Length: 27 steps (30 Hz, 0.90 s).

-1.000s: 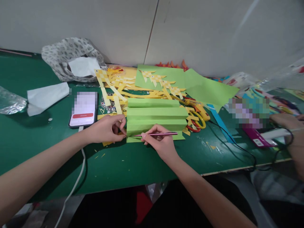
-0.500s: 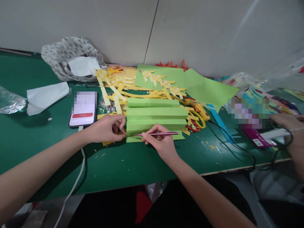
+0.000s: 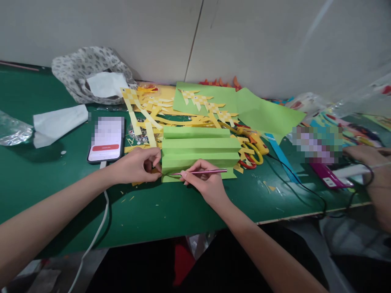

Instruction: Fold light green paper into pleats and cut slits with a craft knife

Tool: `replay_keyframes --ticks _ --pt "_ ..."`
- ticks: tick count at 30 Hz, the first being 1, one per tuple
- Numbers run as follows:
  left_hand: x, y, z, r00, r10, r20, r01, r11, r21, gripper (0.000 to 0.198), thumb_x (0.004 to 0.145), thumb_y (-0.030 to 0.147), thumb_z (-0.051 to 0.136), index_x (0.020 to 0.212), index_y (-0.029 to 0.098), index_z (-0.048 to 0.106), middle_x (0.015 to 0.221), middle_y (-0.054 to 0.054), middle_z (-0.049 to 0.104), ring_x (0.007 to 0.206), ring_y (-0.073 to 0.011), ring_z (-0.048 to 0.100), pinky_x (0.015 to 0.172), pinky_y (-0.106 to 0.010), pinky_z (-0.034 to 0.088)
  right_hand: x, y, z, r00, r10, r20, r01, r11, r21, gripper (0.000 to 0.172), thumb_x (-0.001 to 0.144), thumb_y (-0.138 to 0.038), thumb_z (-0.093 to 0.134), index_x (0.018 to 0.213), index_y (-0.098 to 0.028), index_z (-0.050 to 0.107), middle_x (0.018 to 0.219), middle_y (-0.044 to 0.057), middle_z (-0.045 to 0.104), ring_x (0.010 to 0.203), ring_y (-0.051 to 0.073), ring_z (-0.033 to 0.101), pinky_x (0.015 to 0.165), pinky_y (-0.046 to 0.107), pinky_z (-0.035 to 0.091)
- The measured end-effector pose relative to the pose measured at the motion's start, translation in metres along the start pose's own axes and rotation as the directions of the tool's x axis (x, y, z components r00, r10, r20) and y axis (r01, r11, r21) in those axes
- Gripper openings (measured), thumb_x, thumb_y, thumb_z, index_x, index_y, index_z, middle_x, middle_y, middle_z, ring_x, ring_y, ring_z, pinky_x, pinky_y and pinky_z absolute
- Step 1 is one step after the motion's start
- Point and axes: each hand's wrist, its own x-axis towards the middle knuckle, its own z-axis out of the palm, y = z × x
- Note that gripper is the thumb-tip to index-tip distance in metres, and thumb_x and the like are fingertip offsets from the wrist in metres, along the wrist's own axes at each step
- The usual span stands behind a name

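Note:
A green sheet of paper (image 3: 198, 144), creased into pleats, lies in front of me. My right hand (image 3: 204, 178) grips a slim pink pen (image 3: 214, 171) held nearly level, its tip on the lowest pleat near the left side. At the paper's lower left edge, my left hand (image 3: 141, 165) has its thumb and index finger pinched together at the border. Whether it grips the paper's edge or only presses there is hard to make out. Yellow paper scraps (image 3: 139, 184) lie partly under that hand.
A phone (image 3: 105, 151) with a white cable (image 3: 102, 224) lies left. Behind the paper are yellow checkered woven paper pieces (image 3: 210, 106) and green sheets (image 3: 269, 112). Scissors (image 3: 255, 154), a yellow glue gun (image 3: 259, 142) and a blue strip (image 3: 284, 160) lie right, near another person's hand (image 3: 363, 156).
Both hands keep nearly the same pose. The pen and my right hand have shifted very slightly left, along with a small shift of the whole view.

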Motion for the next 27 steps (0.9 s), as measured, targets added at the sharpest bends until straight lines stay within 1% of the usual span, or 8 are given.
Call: replay_keyframes --ticks 3,7,12,17,22,27 --pt "0.000 -0.001 0.001 1.000 -0.012 -0.001 0.012 1.000 -0.008 0.029 0.067 0.016 0.063 0.069 0.021 0.034 0.066 0.005 0.066 0.046 -0.0046 0.052 0.043 -0.013 0.040 0.000 -0.001 -0.004 1.000 0.011 -0.023 -0.011 1.000 -0.002 0.024 0.068 -0.032 0.076 0.065 -0.019 0.056 0.058 0.000 0.066 0.054 0.014 0.064 0.054 0.027 0.052" --pt "0.000 -0.001 0.001 1.000 -0.020 -0.005 0.020 1.000 -0.006 0.029 0.067 0.017 0.063 0.069 0.021 0.034 0.061 0.006 0.063 0.046 -0.0046 0.052 0.043 -0.013 0.038 0.000 -0.002 -0.011 0.999 0.000 -0.035 -0.001 1.000 -0.010 0.024 0.068 -0.032 0.077 0.065 -0.019 0.057 0.058 0.000 0.066 0.054 0.014 0.064 0.054 0.026 0.052" --pt "0.000 -0.003 0.001 1.000 -0.026 0.009 0.026 1.000 -0.013 0.029 0.068 0.018 0.063 0.069 0.021 0.033 0.061 0.006 0.063 0.047 -0.0054 0.054 0.043 -0.013 0.038 -0.002 -0.002 -0.018 0.999 0.006 -0.053 -0.006 1.000 -0.001 0.025 0.066 -0.033 0.078 0.065 -0.019 0.057 0.058 0.000 0.066 0.056 0.014 0.064 0.056 0.028 0.054" --pt "-0.001 -0.006 0.000 1.000 -0.022 0.022 0.023 1.000 -0.019 0.028 0.069 0.017 0.062 0.070 0.021 0.034 0.061 0.006 0.062 0.050 -0.0070 0.057 0.044 -0.014 0.041 -0.003 -0.001 -0.027 0.997 -0.005 -0.072 0.004 1.000 -0.014 0.024 0.066 -0.031 0.078 0.065 -0.019 0.057 0.060 0.000 0.067 0.055 0.014 0.064 0.057 0.028 0.054" --pt "-0.001 -0.004 0.000 1.000 -0.019 0.000 0.019 1.000 0.014 0.028 0.068 0.015 0.061 0.069 0.021 0.034 0.054 0.008 0.057 0.049 -0.0073 0.057 0.043 -0.013 0.039 -0.003 0.002 -0.037 0.997 -0.019 -0.074 0.019 1.000 -0.006 0.023 0.066 -0.030 0.078 0.065 -0.019 0.058 0.060 0.001 0.068 0.056 0.014 0.065 0.059 0.028 0.054" --pt "-0.001 -0.003 0.000 1.000 -0.011 0.002 0.011 1.000 0.022 0.029 0.067 0.013 0.062 0.069 0.021 0.033 0.055 0.008 0.058 0.047 -0.0063 0.054 0.043 -0.013 0.039 -0.004 0.001 -0.042 0.997 -0.020 -0.077 0.022 1.000 0.017 0.023 0.065 -0.028 0.080 0.065 -0.018 0.059 0.059 0.000 0.068 0.056 0.014 0.065 0.058 0.027 0.054"
